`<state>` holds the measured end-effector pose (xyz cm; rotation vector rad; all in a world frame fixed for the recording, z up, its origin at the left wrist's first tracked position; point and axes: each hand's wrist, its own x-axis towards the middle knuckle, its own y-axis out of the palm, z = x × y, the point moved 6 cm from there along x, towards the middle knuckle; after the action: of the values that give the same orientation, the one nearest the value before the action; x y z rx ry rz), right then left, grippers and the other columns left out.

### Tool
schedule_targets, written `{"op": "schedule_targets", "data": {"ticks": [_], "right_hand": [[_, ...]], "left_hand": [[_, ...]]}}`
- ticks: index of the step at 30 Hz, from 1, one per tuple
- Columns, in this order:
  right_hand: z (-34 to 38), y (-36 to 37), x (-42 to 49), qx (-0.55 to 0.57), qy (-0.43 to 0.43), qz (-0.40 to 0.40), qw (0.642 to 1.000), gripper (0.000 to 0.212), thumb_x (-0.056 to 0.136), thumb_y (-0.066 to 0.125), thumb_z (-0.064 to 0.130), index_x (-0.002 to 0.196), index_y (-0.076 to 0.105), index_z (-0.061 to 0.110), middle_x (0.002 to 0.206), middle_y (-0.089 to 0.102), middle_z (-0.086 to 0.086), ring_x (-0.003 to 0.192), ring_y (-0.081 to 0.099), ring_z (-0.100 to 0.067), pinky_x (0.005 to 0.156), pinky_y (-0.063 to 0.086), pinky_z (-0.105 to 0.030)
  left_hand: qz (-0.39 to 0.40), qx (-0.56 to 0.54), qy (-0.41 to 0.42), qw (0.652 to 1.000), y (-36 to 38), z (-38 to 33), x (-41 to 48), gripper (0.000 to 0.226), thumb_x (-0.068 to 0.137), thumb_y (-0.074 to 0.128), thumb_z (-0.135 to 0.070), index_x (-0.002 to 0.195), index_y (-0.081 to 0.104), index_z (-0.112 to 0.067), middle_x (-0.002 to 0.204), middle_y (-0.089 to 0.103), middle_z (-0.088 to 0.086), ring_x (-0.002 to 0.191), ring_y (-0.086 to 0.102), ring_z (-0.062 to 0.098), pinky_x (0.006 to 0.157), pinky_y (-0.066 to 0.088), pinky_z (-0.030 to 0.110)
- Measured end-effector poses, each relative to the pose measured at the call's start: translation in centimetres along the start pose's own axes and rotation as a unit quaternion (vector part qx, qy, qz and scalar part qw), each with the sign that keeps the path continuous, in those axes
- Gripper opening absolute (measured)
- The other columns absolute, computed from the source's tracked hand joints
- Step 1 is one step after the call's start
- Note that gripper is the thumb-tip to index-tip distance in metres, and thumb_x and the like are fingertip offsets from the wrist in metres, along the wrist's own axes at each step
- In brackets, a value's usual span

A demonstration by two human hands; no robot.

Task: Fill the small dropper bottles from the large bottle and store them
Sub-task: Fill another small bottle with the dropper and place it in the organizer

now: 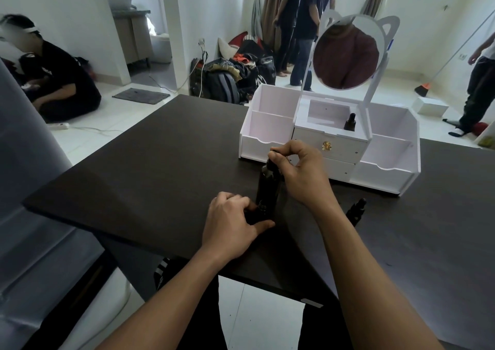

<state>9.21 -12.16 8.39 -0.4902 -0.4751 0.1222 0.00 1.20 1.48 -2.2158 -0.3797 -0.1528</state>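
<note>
A tall dark large bottle (267,186) stands upright on the dark table (160,167). My right hand (300,173) grips its top, fingers pinched around the cap. In front of it my left hand (233,223) holds a small dark dropper bottle (261,210) against the large bottle's base; its neck shows uncapped. Another dropper bottle (350,122) stands in the top middle compartment of the white organiser (267,130). A dark dropper cap or bottle (356,211) lies on the table beside my right forearm, partly hidden.
The organiser carries a round cat-eared mirror (347,55) and two small drawers with a gold knob (327,145). Its side compartments hold nothing. People stand and sit on the floor beyond the table, by a pile of bags (233,76).
</note>
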Motion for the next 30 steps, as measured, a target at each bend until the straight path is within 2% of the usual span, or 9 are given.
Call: {"op": "schedule_targets", "data": {"ticks": [3,6,10,12,16,17,22,24,30], "right_hand": [[-0.1,0.0,0.0,0.013,0.005,0.013,1.000,0.001,0.092,0.071,0.036,0.094,0.070,0.037,0.096,0.070,0.017,0.102,0.065,-0.006,0.097,0.053,-0.050],[0.1,-0.3,0.1,0.023,0.003,0.026,0.999,0.016,0.093,0.071,0.032,0.108,0.073,0.026,0.099,0.070,0.015,0.101,0.064,0.002,0.096,0.055,-0.035],[1.0,-1.0,0.4,0.048,-0.007,0.012,0.999,0.015,0.093,0.072,0.028,0.107,0.074,0.023,0.094,0.073,0.012,0.093,0.064,0.005,0.075,0.048,-0.009],[1.7,-1.5,0.4,0.070,-0.013,-0.003,0.997,0.015,0.094,0.071,0.026,0.108,0.073,0.022,0.090,0.076,0.009,0.092,0.068,-0.002,0.070,0.051,-0.011],[3.7,-3.2,0.4,0.093,-0.059,-0.045,0.993,0.013,0.094,0.072,0.023,0.107,0.072,0.021,0.087,0.077,0.008,0.087,0.074,-0.010,0.084,0.060,-0.038],[4.2,-3.6,0.4,0.093,-0.073,-0.052,0.992,0.014,0.094,0.072,0.023,0.107,0.072,0.021,0.087,0.076,0.008,0.087,0.074,-0.010,0.084,0.061,-0.041],[6.4,-5.5,-0.1,0.101,-0.127,-0.101,0.982,0.018,0.094,0.072,0.017,0.110,0.072,0.010,0.091,0.075,0.002,0.086,0.075,-0.011,0.084,0.061,-0.034],[7.1,-6.1,-0.5,0.102,-0.146,-0.117,0.977,0.018,0.093,0.072,0.017,0.109,0.072,0.007,0.092,0.075,0.001,0.086,0.075,-0.012,0.084,0.060,-0.031],[7.7,-6.5,-2.1,0.117,-0.147,-0.099,0.977,0.017,0.094,0.071,0.015,0.110,0.072,0.007,0.093,0.075,-0.001,0.088,0.075,-0.015,0.083,0.061,-0.032]], "left_hand": [[0.008,0.001,-0.007,1.000,0.1,0.0,0.0,0.045,0.068,0.079,-0.060,0.096,0.069,-0.026,0.085,0.033,-0.023,0.117,0.045,0.014,0.097,0.042,0.029],[0.010,0.004,-0.007,1.000,0.0,-0.1,0.0,0.046,0.068,0.078,-0.060,0.098,0.069,-0.026,0.086,0.031,-0.023,0.117,0.045,0.015,0.098,0.041,0.029],[0.012,0.006,-0.012,1.000,0.0,-0.2,-0.1,0.049,0.069,0.078,-0.060,0.103,0.069,-0.025,0.093,0.034,-0.019,0.120,0.044,0.016,0.098,0.040,0.027],[0.014,0.007,-0.015,1.000,0.0,-0.1,-0.2,0.049,0.069,0.078,-0.060,0.103,0.069,-0.026,0.096,0.035,-0.017,0.121,0.043,0.017,0.098,0.039,0.027],[0.014,0.000,-0.011,1.000,-0.1,-0.2,-0.2,0.046,0.068,0.080,-0.057,0.099,0.071,-0.025,0.085,0.030,-0.025,0.117,0.046,0.015,0.098,0.043,0.029],[0.012,0.001,-0.011,1.000,-0.1,-0.2,-0.1,0.045,0.068,0.080,-0.057,0.098,0.071,-0.025,0.084,0.028,-0.026,0.115,0.046,0.015,0.097,0.043,0.029],[0.004,0.005,-0.013,1.000,0.3,0.2,0.2,0.041,0.064,0.079,-0.062,0.089,0.068,-0.031,0.086,0.043,-0.020,0.114,0.044,0.010,0.098,0.041,0.028],[0.002,0.003,-0.009,1.000,0.3,0.2,0.3,0.038,0.065,0.080,-0.060,0.087,0.067,-0.031,0.082,0.043,-0.023,0.113,0.044,0.009,0.099,0.040,0.029],[-0.014,0.001,0.015,1.000,0.3,0.3,0.3,0.041,0.065,0.079,-0.060,0.086,0.070,-0.026,0.083,0.052,-0.019,0.108,0.046,0.012,0.098,0.040,0.033]]}}
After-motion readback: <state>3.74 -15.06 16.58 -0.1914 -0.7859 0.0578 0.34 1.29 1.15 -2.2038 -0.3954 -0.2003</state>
